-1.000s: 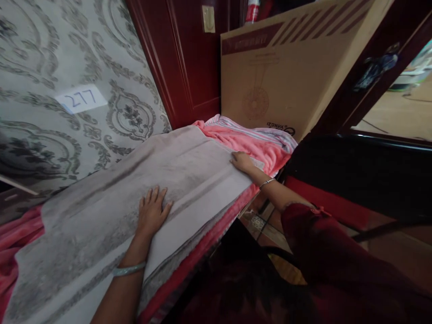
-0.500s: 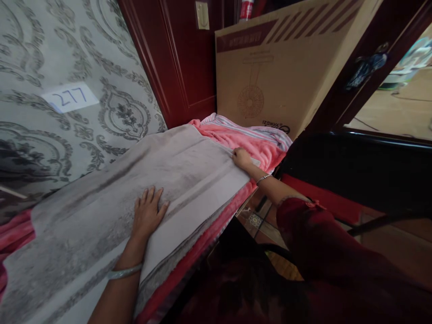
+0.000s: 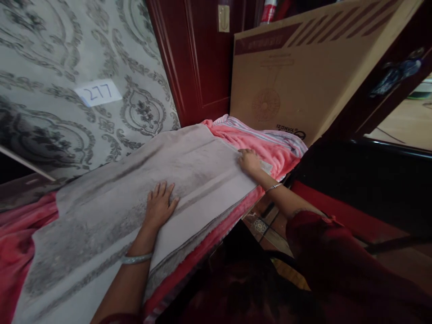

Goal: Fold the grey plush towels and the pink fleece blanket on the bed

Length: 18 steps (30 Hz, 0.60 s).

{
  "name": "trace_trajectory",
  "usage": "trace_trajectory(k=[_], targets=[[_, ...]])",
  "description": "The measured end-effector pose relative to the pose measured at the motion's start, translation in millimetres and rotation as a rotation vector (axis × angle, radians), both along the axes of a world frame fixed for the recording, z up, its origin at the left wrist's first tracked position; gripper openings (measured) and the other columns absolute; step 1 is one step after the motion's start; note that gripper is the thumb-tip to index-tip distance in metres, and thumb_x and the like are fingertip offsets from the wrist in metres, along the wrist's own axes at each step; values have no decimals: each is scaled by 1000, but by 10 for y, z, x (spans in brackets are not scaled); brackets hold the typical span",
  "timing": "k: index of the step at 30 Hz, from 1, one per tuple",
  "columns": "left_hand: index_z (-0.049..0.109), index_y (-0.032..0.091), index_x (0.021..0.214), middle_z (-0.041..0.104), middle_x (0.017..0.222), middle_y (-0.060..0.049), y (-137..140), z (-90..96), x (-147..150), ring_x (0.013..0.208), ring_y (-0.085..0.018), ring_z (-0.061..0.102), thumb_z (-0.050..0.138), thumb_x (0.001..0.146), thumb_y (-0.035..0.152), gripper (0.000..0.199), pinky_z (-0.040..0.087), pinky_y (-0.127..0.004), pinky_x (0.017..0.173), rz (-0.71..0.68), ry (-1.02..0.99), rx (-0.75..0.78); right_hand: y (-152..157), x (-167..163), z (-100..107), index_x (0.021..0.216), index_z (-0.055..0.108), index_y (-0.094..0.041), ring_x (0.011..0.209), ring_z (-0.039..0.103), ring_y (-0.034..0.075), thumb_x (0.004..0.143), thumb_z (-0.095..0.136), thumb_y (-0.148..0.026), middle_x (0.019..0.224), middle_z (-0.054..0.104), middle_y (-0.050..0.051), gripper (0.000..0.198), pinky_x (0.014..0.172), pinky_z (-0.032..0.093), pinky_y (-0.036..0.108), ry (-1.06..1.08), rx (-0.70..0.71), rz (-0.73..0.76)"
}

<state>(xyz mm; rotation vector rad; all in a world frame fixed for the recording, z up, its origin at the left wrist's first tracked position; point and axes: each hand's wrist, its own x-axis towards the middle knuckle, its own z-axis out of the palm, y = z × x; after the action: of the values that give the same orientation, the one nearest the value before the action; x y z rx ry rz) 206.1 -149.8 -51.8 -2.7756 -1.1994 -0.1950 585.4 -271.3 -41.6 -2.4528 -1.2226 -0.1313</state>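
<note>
Plainly, in the head view, a long pale-grey cloth with darker streaks and mottled patches (image 3: 111, 225) lies spread lengthwise from the lower left towards the middle, on top of soft coral-pink plush fabric (image 3: 263, 148). The left hand (image 3: 161, 206) rests palm down on the grey cloth, its grip open, fingers spread and nothing held; a pale-green bangle (image 3: 137, 259) circles that wrist. The right hand (image 3: 249, 162) touches the cloth's far end, next to the pink fabric, its fingers bent; whether its grip closes on the cloth's edge, I cannot tell. That wrist wears a thin silver-coloured bracelet (image 3: 273, 187), below a dark-red sleeve (image 3: 320, 234). The pink fabric shows along the near edge, at the left end and beyond the far end, where a pale striped border (image 3: 286, 137) runs along it. Behind that end stands a large brown cardboard box with dark-red printed stripes (image 3: 286, 76), beside a glossy dark-red wooden panel (image 3: 202, 76). On the left, a white paper marked "277" (image 3: 99, 93) sits against a grey-patterned wall (image 3: 145, 110). Patterned floor tiles (image 3: 266, 229) show below the right forearm.
</note>
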Motion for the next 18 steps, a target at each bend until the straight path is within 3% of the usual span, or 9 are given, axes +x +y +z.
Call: trace_trajectory(k=[3, 6, 9, 18], targets=[[39, 17, 159, 30, 169, -17, -22, -4, 2, 156, -36, 25, 41, 101, 47, 66, 26, -59, 123, 11, 9, -9, 55, -290, -32, 159, 41, -22, 150, 32, 35, 103, 42, -45, 166, 36, 12, 60, 120, 27, 56, -141, 4, 273], [36, 13, 160, 28, 169, -19, -49, 1, 3, 157, -35, 25, 42, 101, 48, 69, 24, -58, 124, 50, 1, -22, 69, -520, -173, 163, 32, -29, 154, 25, 35, 105, 35, -56, 171, 25, 7, 64, 122, 21, 60, -137, -158, 422], [37, 15, 160, 29, 168, -19, -93, 14, -4, 156, -35, 27, 42, 101, 50, 69, 24, -59, 124, 74, -12, -29, 56, -586, -310, 164, 31, -30, 155, 24, 34, 106, 30, -58, 171, 24, 6, 64, 123, 21, 60, -89, -244, 427], [43, 18, 157, 39, 164, -18, -156, 61, -161, 153, -38, 33, 36, 103, 51, 64, 26, -62, 121, 200, -38, -29, 56, -500, -441, 162, 35, -30, 154, 29, 33, 105, 29, -58, 170, 27, 6, 64, 121, 26, 62, -117, -225, 416]])
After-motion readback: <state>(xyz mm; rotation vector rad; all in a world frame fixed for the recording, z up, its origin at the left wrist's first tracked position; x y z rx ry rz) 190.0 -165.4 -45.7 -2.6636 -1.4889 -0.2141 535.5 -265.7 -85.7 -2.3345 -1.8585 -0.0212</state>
